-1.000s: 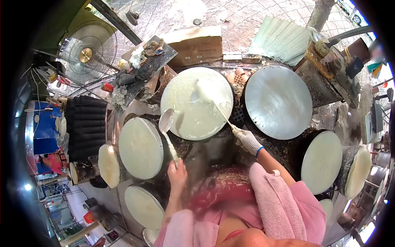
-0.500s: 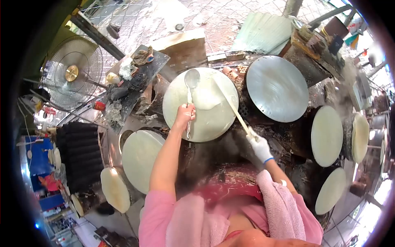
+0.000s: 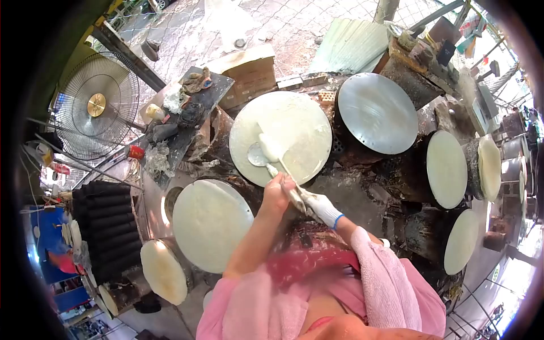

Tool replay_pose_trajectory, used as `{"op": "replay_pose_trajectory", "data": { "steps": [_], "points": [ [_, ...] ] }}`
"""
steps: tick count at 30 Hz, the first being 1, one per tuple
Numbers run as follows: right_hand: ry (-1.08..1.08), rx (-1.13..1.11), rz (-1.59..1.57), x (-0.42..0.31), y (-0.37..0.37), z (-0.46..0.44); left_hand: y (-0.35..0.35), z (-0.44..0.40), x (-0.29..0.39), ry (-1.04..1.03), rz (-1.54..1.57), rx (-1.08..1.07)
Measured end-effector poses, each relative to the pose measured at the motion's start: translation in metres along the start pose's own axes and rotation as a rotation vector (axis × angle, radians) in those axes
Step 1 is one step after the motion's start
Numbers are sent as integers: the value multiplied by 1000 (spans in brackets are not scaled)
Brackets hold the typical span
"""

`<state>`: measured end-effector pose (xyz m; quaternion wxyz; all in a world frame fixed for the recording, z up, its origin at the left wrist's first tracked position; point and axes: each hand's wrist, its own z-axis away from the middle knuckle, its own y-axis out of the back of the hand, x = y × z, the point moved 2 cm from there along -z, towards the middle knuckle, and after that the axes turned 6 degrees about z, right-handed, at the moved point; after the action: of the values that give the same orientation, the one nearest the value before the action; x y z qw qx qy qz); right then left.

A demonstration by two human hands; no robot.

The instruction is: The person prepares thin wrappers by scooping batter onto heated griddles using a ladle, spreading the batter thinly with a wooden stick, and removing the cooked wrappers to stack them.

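A round griddle covered with pale batter lies in front of me. My left hand, bare, is closed around the handle of a metal ladle, whose bowl rests at the griddle's near left side. My right hand, in a white glove with a blue cuff, grips a thin spreading stick. The stick's far end meets a thick white clump of batter close to the ladle bowl. Both hands are close together beyond the griddle's near edge, and the two handles come close or cross there.
A bare metal griddle stands to the right. More pale-covered rounds stand on both sides, several on dark drum stoves. At the left are a large fan, a cluttered dark board and a stack of black cylinders. A cardboard box sits behind.
The ladle has come from the griddle's far side to its near left. The stick's tip has been drawn inward, gathering batter beside the ladle. My hands have moved together.
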<state>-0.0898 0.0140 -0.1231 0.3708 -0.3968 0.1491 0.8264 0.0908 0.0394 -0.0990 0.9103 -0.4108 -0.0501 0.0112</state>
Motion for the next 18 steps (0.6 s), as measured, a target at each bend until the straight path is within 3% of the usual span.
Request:
{"op": "replay_pose_trajectory", "data": {
  "steps": [1, 3, 5, 6, 8, 9, 11, 13, 15, 18],
  "points": [
    [-44, -90, -11, -28, 0, 13, -6, 2, 4, 94, 194, -162],
    [-155, -20, -28, -67, 30, 25, -14, 18, 41, 59, 61, -438],
    [110, 175, -41, -23, 66, -18, -23, 35, 57, 202, 313, -398],
    [199, 210, 185, -8, 76, -29, -36, 41, 56, 121, -21, -299],
    [139, 95, 725, -32, 90, -2, -83, 56, 39, -72, -549, -158],
    [222, 16, 690, -24, 96, 7, -108, 56, 31, -137, -647, -82],
    [301, -1, 639, -42, 122, 37, -145, 35, 17, -88, -744, -196],
    [255, 220, 158, 5, 175, 28, -186, 12, -13, -70, -828, -260],
    [238, 532, 108, 14, 251, 42, -222, -23, -55, -70, -871, -328],
    [400, 805, 108, -1, 351, 73, -260, -99, -129, -75, -930, -405]
  ]
}}
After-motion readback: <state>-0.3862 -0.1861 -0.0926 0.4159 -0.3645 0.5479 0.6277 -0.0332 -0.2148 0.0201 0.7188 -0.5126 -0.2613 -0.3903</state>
